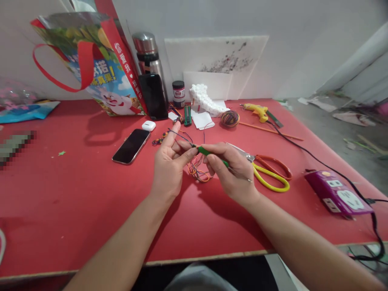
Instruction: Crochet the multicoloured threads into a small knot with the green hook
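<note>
My left hand (170, 163) pinches a small piece of dark yarn between thumb and fingers, its index finger raised with a strand running over it. My right hand (232, 173) is closed round a green-handled crochet hook (203, 151), whose tip meets the yarn at my left fingertips. Below and between the hands lies a loose tangle of multicoloured yarn (198, 171) on the red table (121, 226). A yarn ball (230, 119) rests farther back, and a knotted multicoloured strip (160, 140) lies just beyond my left hand.
Scissors (271, 173) with red and yellow handles lie right of my right hand. A purple power strip (341, 194) and yellow glue gun (256, 111) are farther right. A phone (131, 146), earbud case (148, 125), shopping bag (100, 68) and steel flask (148, 52) stand or lie left and behind.
</note>
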### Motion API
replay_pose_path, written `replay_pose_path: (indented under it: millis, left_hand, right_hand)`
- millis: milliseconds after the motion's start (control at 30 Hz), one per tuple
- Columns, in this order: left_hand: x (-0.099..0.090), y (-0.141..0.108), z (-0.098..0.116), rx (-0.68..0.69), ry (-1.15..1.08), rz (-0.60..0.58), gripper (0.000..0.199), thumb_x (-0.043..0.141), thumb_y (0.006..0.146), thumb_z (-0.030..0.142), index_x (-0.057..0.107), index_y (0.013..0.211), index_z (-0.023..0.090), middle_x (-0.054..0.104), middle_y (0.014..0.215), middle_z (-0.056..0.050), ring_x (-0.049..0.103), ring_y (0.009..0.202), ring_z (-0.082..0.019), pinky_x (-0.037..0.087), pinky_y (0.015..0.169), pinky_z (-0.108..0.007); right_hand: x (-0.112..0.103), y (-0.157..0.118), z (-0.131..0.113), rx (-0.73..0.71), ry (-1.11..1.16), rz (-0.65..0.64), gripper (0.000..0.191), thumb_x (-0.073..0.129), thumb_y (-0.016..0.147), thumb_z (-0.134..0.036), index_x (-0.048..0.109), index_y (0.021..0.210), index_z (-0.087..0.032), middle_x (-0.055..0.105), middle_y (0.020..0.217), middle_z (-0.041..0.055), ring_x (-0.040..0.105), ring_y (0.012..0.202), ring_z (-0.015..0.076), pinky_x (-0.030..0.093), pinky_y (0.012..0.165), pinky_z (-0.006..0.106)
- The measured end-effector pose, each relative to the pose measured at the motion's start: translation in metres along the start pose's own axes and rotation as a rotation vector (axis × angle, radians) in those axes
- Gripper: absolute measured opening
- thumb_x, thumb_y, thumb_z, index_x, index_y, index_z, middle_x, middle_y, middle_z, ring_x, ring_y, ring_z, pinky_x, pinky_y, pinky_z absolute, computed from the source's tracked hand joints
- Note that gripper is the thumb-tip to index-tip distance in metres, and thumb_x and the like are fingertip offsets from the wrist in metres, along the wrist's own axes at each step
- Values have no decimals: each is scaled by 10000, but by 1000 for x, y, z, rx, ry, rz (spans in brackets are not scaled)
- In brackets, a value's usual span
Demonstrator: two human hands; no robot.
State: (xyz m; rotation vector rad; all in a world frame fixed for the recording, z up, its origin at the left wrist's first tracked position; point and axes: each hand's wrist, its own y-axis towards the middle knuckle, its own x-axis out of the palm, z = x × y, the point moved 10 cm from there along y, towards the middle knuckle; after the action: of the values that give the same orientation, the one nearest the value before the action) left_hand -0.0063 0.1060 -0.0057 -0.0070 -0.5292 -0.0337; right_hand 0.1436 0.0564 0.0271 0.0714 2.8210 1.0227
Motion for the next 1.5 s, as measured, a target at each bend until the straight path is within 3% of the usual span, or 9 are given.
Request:
replay_pose_path:
  millis: [133, 233, 300, 467, 600, 800, 1200, 1500]
  left_hand:
    - [2, -1, -4, -41, -85, -7, 954, 881, 712, -10, 574, 1601, 151, 672, 693, 91, 622, 680, -55, 530, 748, -141]
    - [5, -2, -9, -114, -173, -39, 964, 893, 703, -17, 572, 1596, 153, 694, 710, 85, 621, 671, -50, 527, 730, -134]
    - [7, -3, -10, -144, -212, -58, 969, 899, 700, -20, 571, 1594, 158, 711, 727, 80, 633, 671, -50, 527, 716, -133]
    - [5, 0, -6, -191, -194, -105, 912, 907, 689, -30, 635, 1537, 166, 713, 730, 74, 662, 692, -60, 538, 735, -145]
    - [1, 6, 2, -138, -103, -114, 878, 925, 687, -13, 673, 1506, 184, 714, 704, 67, 676, 721, -81, 542, 777, -166]
    - [-3, 8, -1, -151, -96, -93, 920, 917, 697, -16, 642, 1546, 207, 701, 719, 77, 678, 737, -81, 534, 814, -183]
    - [-7, 10, 0, -150, -102, -37, 960, 891, 693, -53, 594, 1582, 157, 710, 707, 76, 680, 713, -69, 544, 813, -167]
    - [-8, 11, 7, -84, -49, -55, 930, 897, 724, 1, 584, 1588, 144, 714, 727, 68, 695, 743, -85, 544, 835, -190]
  right_hand:
    - [7, -4, -18, -193, -212, -34, 230, 632, 1092, -204, 710, 1308, -220, 756, 959, 48, 708, 796, 153, 599, 717, 296]
    - [11, -9, -22, -234, -255, -28, 276, 596, 1106, -209, 671, 1371, -230, 778, 1074, 87, 732, 862, 184, 615, 757, 332]
    - [11, -11, -21, -209, -220, -11, 291, 579, 1114, -219, 660, 1393, -237, 775, 1104, 93, 726, 832, 181, 614, 747, 343]
    - [9, -7, -9, -33, 86, 3, 232, 621, 1117, -295, 727, 1320, -260, 726, 896, 15, 664, 654, 123, 580, 618, 284]
    - [6, -3, 3, 130, 213, 36, 195, 689, 1081, -383, 782, 1192, -252, 759, 873, 25, 676, 623, 126, 579, 563, 283]
    - [8, -6, 15, 251, 366, 60, 240, 726, 1055, -432, 780, 1173, -230, 765, 862, 14, 690, 597, 116, 580, 555, 278]
    - [8, -7, 26, 326, 420, 76, 337, 773, 1004, -520, 768, 1146, -215, 761, 857, 24, 687, 590, 136, 573, 559, 310]
    - [5, -6, 24, 334, 418, 96, 298, 775, 1008, -499, 779, 1129, -227, 755, 857, 19, 680, 583, 132, 597, 556, 316]
